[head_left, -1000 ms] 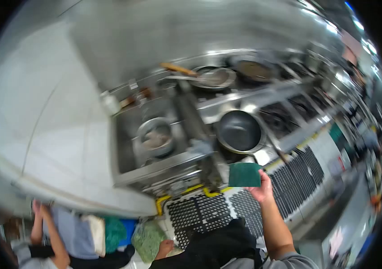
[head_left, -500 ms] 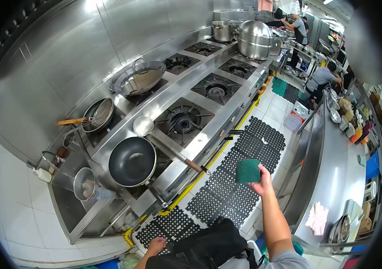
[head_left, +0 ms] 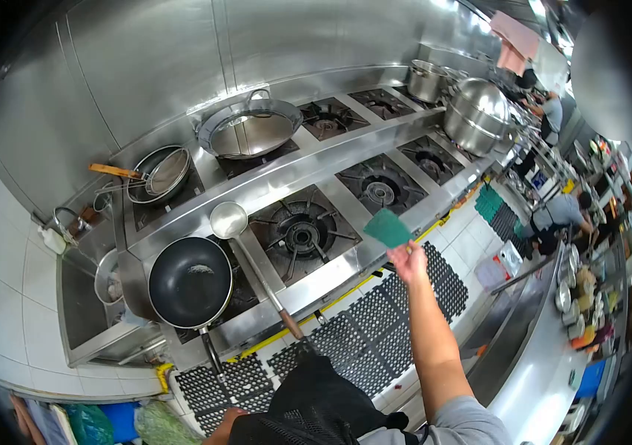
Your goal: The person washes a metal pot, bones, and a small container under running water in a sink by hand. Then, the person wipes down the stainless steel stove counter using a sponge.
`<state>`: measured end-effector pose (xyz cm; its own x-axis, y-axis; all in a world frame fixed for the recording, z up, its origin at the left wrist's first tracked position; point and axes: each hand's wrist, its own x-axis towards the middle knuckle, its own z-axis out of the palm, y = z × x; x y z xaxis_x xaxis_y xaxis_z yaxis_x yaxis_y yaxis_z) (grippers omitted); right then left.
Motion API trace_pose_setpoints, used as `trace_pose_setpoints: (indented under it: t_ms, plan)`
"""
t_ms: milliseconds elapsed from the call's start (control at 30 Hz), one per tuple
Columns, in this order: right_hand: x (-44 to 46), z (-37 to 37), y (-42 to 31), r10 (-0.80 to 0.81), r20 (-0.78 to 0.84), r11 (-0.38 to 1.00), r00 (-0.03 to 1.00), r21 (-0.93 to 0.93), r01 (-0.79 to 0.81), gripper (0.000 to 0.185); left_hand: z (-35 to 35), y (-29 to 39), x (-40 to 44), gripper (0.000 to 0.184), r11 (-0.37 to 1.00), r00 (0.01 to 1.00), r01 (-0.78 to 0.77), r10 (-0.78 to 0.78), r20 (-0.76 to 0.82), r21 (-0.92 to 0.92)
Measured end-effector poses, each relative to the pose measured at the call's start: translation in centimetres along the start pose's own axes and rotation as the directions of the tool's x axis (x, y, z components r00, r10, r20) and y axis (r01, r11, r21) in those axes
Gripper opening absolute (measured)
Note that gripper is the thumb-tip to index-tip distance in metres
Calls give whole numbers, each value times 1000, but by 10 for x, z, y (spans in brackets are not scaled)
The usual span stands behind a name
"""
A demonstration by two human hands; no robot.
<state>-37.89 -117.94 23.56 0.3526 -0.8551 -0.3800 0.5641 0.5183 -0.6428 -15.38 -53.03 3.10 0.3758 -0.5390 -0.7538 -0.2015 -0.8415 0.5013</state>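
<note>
A green scouring pad (head_left: pixel 388 228) is pinched by one edge in my right hand (head_left: pixel 409 262), which reaches out over the front edge of the stove (head_left: pixel 267 267). Beyond the pad lies a gas burner (head_left: pixel 302 235), and the pad does not appear to touch it. My left hand (head_left: pixel 231 421) is low at the bottom edge beside my black apron (head_left: pixel 308 408); its fingers are mostly hidden. To the left on the stove sit a black frying pan (head_left: pixel 190 282) and a long-handled ladle (head_left: pixel 229 220), its handle jutting past the front edge.
A large wok (head_left: pixel 249 133) and a strainer over a pan (head_left: pixel 164 174) stand along the back. A domed steamer pot (head_left: pixel 477 119) is at the far right. A sink (head_left: pixel 82 304) lies left. Black perforated mats (head_left: pixel 360 334) cover the floor. Co-workers (head_left: pixel 557 211) are at the right.
My right hand has moved forward with the scouring pad, from above the floor mats to the stove's front edge. My view has turned toward the stove.
</note>
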Motion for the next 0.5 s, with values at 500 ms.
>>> trace_pose_setpoints:
  t_ms: [500]
  plan:
    - [143, 15, 23, 445, 710, -465, 546, -338, 818, 72, 108, 112, 66, 15, 47, 944, 239, -244, 221, -970]
